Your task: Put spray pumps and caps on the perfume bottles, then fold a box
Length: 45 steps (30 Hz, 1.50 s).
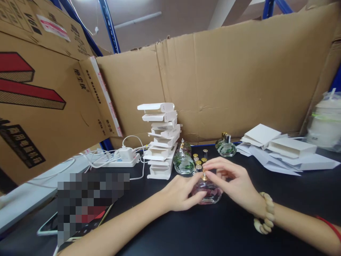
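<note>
A round glass perfume bottle (210,196) with a pink tint stands on the black tabletop between my hands. My left hand (183,193) is wrapped around its left side, thumb across the front. Fingers of my right hand (233,176), with a beaded bracelet at the wrist, pinch at the spray nozzle (204,175) on the bottle's neck. Just behind, several gold and silver caps (204,161) stand together. Left of them is a bottle with green leaf patterns (183,164), in front of more bottles.
A stack of open white boxes (162,151) rises behind my left hand. Flattened white cartons (287,153) lie at the right, near capped bottles (227,147). A power strip (125,159) with cables sits at the left. Cardboard (239,78) walls the back.
</note>
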Each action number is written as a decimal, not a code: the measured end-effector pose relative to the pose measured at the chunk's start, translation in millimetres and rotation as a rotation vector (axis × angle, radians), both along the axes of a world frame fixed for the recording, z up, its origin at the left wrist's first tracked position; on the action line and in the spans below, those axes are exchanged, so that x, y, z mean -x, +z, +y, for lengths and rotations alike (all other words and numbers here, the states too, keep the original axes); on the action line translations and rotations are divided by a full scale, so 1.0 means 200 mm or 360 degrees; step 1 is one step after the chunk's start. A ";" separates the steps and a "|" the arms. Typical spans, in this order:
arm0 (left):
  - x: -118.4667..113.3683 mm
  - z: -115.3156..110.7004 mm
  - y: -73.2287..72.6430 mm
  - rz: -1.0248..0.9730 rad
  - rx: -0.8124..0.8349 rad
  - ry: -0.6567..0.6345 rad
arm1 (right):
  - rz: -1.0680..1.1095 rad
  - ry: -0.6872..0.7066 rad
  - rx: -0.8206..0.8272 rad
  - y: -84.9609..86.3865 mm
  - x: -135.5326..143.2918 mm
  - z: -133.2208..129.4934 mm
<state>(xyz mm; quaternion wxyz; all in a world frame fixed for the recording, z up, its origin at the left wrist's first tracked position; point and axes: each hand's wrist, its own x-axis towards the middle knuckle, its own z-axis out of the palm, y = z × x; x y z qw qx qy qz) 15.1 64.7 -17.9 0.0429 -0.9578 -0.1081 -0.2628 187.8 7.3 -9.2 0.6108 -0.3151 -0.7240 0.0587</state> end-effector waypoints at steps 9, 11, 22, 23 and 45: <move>0.01 -0.01 -0.01 0.0005 0.0039 0.0017 | -0.0109 0.0076 -0.0100 0.00 0.01 -0.02; 0.02 -0.02 -0.01 0.0010 0.0063 0.0028 | -0.0088 0.0071 -0.0071 0.00 0.01 -0.02; 0.01 -0.03 -0.01 -0.0010 0.0120 0.0031 | 0.0069 -0.0078 -0.0078 -0.03 0.05 -0.04; 0.01 -0.03 -0.01 -0.0013 0.0110 0.0032 | 0.0059 -0.0082 -0.0065 -0.03 0.05 -0.04; 0.01 -0.03 0.00 -0.0003 0.0127 0.0049 | 0.0123 -0.0116 0.0080 -0.05 0.05 -0.06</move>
